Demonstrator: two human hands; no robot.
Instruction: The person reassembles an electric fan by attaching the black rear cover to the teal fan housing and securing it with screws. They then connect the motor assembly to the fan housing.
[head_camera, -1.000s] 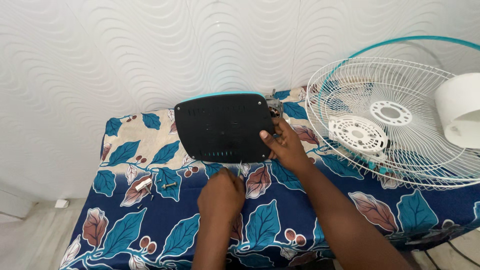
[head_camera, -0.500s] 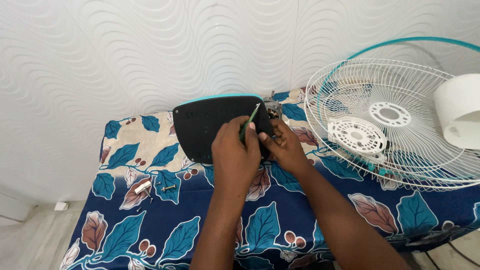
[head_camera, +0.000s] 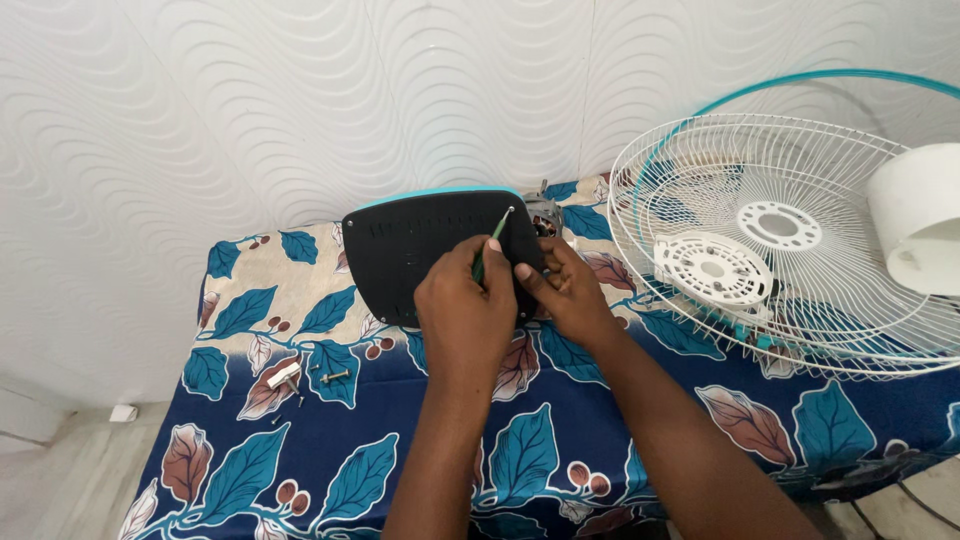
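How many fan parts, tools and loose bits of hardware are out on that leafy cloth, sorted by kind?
Black fan base plate: 1
White wire fan guards: 2
White cylindrical housing: 1
Green-handled screwdriver, in the left hand: 1
Small white part: 1
Bolt: 1
Total: 7; tinier screws nearby are too small to count.

- This looks like a room in a home put to use for a repair, not a fitted workshop.
- The far wall (head_camera: 300, 100) is white with a raised wavy pattern, a household finish.
- The bench (head_camera: 560, 450) wears a dark blue cloth printed with teal and brown leaves.
- On the right lie white wire fan grilles (head_camera: 790, 240); on the left, loose screws and a bolt (head_camera: 335, 376).
- Pale floor tiles (head_camera: 60, 470) show at the near left.
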